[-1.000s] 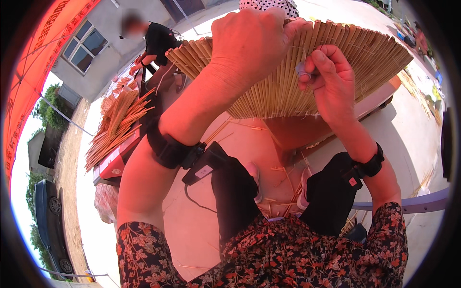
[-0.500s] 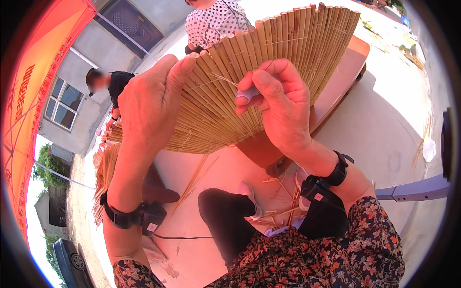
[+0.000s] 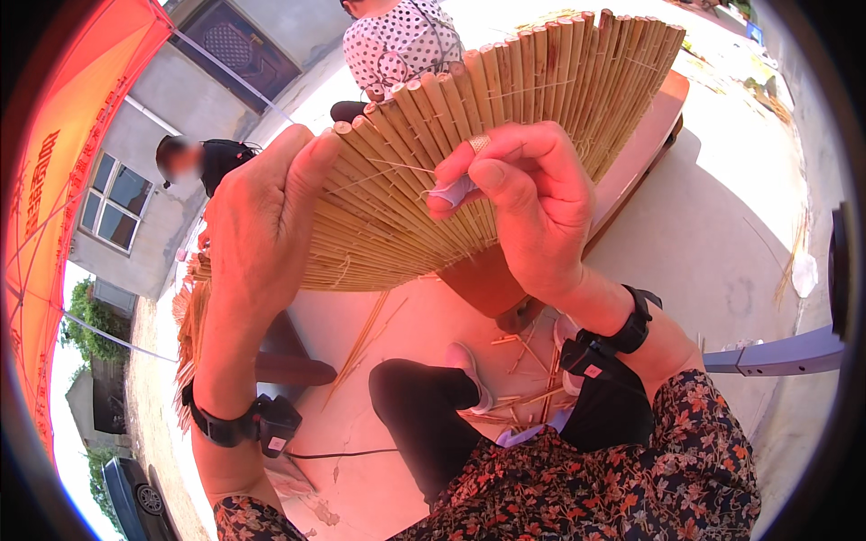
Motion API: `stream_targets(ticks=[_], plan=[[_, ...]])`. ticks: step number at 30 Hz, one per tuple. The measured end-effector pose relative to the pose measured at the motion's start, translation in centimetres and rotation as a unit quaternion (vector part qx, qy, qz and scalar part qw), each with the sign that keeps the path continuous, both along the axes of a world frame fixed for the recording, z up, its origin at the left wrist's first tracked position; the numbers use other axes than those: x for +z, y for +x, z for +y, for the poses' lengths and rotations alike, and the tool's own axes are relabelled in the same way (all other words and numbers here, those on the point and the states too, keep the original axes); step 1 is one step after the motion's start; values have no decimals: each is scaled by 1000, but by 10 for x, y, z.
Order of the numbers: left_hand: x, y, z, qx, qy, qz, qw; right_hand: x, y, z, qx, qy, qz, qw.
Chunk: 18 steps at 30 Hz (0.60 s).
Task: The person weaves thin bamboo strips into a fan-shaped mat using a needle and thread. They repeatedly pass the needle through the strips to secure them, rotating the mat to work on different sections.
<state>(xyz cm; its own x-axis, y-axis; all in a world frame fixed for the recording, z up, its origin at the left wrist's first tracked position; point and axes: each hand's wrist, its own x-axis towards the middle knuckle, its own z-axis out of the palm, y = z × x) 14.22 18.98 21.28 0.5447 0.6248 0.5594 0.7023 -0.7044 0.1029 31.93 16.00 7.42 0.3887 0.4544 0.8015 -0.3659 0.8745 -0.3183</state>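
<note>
A mat of thin, pale yellow reed or bamboo sticks [image 3: 550,81] fans out in front of me, its sticks bound with rows of pale thread. My left hand [image 3: 257,225] is closed on the mat's left upper edge, thumb near the stick ends. In front of the mat's middle, my right hand [image 3: 541,212] pinches with thumb and fingers. From the mat to those fingers runs a taut pale thread [image 3: 403,166]. One right finger wears a lilac wrap [image 3: 454,191], another a pitted metal ring like a thimble [image 3: 479,143]. The left fingertips are hidden behind the mat.
A brown wooden bench [image 3: 478,279] stands under the mat. Loose sticks [image 3: 361,338] and scraps litter the floor around my shoes. Beyond the mat sits a person in a dotted top [image 3: 401,45]; another in black [image 3: 221,162] bends at left. A grey metal bar [image 3: 776,357] juts in at right.
Both hands have shifted slightly left and down, and the mat's left edge has lowered with my left hand. The right hand has turned, bringing the metal ring into view.
</note>
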Motion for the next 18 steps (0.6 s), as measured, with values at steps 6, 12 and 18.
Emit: stream_targets(ticks=[6,12,18], plan=[[-4,-1,-3,-11,22,-1,1000,8,-4,-1,-129,-74,-88,985],[-6,1,-4,-16,41,-2,999,18,3,-4,-463,30,-219,858],[-8,-1,-4,-15,42,-1,999,16,1,-12,-435,-13,-267,860]])
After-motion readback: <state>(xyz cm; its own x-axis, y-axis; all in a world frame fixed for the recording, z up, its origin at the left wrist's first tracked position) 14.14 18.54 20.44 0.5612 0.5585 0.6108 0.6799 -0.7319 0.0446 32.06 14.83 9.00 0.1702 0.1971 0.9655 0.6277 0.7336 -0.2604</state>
